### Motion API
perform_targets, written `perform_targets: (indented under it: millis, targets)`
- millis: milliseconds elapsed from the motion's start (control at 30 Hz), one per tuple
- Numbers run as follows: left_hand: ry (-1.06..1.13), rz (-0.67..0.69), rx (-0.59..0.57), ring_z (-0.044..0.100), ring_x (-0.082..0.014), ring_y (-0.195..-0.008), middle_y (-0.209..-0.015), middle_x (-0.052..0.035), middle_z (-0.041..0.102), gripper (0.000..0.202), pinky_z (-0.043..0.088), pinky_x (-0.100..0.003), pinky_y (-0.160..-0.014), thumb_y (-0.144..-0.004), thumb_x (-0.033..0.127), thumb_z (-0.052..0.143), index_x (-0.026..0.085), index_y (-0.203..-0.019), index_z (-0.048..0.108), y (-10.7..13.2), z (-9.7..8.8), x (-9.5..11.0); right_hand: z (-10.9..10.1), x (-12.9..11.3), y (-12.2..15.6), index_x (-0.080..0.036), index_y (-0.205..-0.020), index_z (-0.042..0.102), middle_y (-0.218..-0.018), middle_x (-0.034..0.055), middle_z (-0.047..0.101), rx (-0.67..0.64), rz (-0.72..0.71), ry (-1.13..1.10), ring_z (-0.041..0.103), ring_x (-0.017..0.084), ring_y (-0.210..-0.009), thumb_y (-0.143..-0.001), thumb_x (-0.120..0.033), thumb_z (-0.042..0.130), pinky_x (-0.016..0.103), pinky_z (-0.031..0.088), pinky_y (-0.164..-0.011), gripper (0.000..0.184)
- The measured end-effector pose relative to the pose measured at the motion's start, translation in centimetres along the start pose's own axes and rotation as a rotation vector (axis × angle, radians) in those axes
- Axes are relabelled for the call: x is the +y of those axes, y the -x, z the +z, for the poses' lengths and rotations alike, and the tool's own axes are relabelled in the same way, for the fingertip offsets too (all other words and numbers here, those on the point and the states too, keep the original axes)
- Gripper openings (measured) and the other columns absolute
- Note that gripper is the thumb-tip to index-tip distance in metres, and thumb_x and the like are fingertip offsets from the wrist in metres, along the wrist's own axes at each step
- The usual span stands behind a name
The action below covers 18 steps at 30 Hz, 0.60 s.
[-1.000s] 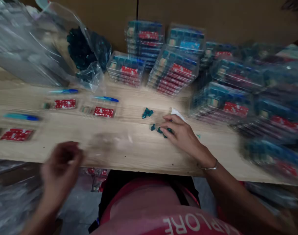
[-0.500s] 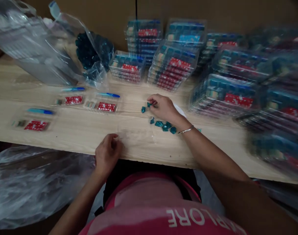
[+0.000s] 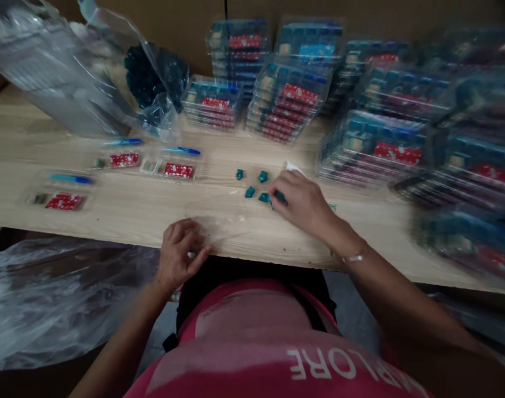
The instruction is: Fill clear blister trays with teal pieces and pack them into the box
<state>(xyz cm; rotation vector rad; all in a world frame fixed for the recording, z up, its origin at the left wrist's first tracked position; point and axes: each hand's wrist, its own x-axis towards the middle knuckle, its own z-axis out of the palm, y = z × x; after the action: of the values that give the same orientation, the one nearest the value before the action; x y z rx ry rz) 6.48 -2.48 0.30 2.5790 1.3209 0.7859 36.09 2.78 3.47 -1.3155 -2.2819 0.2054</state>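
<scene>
My left hand [image 3: 181,249] is at the table's front edge, its fingers curled and the thumb apart from them around a thin sheet-like piece of clear plastic [image 3: 219,224]. The plastic's outline is faint, so its shape is hard to make out. Further right, the fingertips of my right hand [image 3: 300,202] are closed at a faceted teal plastic gem [image 3: 281,197], partly hidden by them. Loose gems of the same kind lie left of that hand: one gem [image 3: 239,174] at the far left, another gem [image 3: 263,176], a nearer gem [image 3: 249,192] and a gem [image 3: 264,197] beside my fingertips.
Filled clear trays with pens and red packets lie at left, including one tray [image 3: 177,170]. Stacks of filled trays [image 3: 285,102] line the back and right. A bag of teal gems [image 3: 146,77] stands at the back left. A white scrap [image 3: 293,167] lies behind my right hand.
My right hand has moved right and nearer, leaving gems spaced out on the table where several were clustered. My left hand's fingers and thumb have spread a little.
</scene>
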Motion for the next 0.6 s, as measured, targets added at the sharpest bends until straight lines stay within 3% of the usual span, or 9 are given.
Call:
perform_targets:
  millis: [100,200,333,467,600]
  targets:
    - [0.022,0.018,0.014,0.058,-0.0244,-0.1,-0.097,-0.0085,0.061,0.017,0.047,-0.04,-0.085,-0.083,0.032,0.059,0.02,-0.073,0.052,0.2,0.0,-0.4,0.4,-1.8,3.9,-0.02,-0.079,0.057,-0.08,0.0067,0.058,-0.137,-0.096,0.073,0.051,0.022,-0.08,-0.094,-0.014,0.042,0.036,0.044,-0.072,0.022]
    - [0.036,0.03,0.002,0.058,-0.0247,-0.103,-0.098,-0.0079,0.062,0.017,0.047,-0.041,-0.086,-0.081,0.031,0.061,0.021,-0.074,0.05,0.1,0.1,-0.5,1.0,-2.2,5.7,-0.02,-0.093,0.059,-0.093,0.0071,0.06,-0.106,-0.076,-0.088,0.055,0.021,-0.089,-0.094,-0.019,0.046,0.036,0.048,-0.078,0.013]
    - [0.037,-0.026,0.025,0.055,-0.0281,-0.112,-0.115,-0.0107,0.06,0.015,0.046,-0.046,-0.091,-0.079,0.032,0.062,0.022,-0.086,0.054,-0.1,0.0,-0.3,1.2,-1.4,5.9,-0.021,-0.104,0.057,-0.104,0.0088,0.06,-0.013,0.045,-0.251,0.057,0.023,-0.099,-0.09,-0.02,0.053,0.038,0.05,-0.083,0.015]
    - [0.035,-0.013,0.033,0.053,-0.0291,-0.116,-0.12,-0.0108,0.058,0.021,0.045,-0.047,-0.094,-0.08,0.032,0.061,0.023,-0.097,0.055,-0.7,-0.3,0.8,1.4,-1.0,6.1,-0.022,-0.094,0.059,-0.092,0.0053,0.062,-0.031,0.107,-0.307,0.059,0.02,-0.089,-0.089,-0.016,0.05,0.037,0.05,-0.08,0.012]
    - [0.026,-0.024,-0.007,0.054,-0.0277,-0.114,-0.117,-0.0099,0.061,0.019,0.044,-0.046,-0.094,-0.082,0.033,0.058,0.023,-0.098,0.056,-1.5,0.0,2.8,1.9,-1.8,6.2,-0.022,-0.102,0.059,-0.091,0.0029,0.061,0.062,0.217,-0.567,0.061,0.015,-0.079,-0.084,-0.022,0.06,0.028,0.053,-0.069,0.018]
